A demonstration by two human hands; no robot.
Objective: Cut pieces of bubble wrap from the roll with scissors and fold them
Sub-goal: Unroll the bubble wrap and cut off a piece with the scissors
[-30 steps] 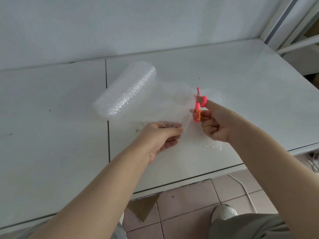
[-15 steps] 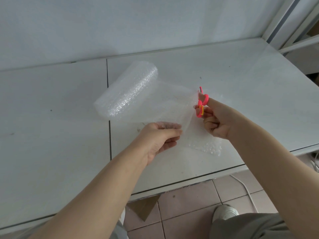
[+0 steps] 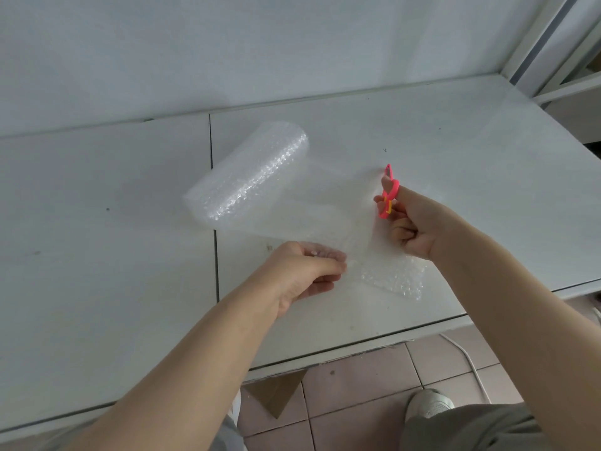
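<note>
Right hand (image 3: 413,226) is gripping the pink scissors (image 3: 388,193) at the far edge of the unrolled sheet (image 3: 325,206) while the left hand (image 3: 305,271) is pinching its near edge; keeping the sheet taut off the roll (image 3: 250,174) on the table (image 3: 97,255) should help a straight cut.

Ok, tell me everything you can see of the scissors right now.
The scissors are small, with pink plastic handles and a yellow part at the handles. The right hand holds them upright, thumb through one loop, tip pointing away. They sit at the bubble wrap sheet's far edge. The blades are mostly hidden.
</note>
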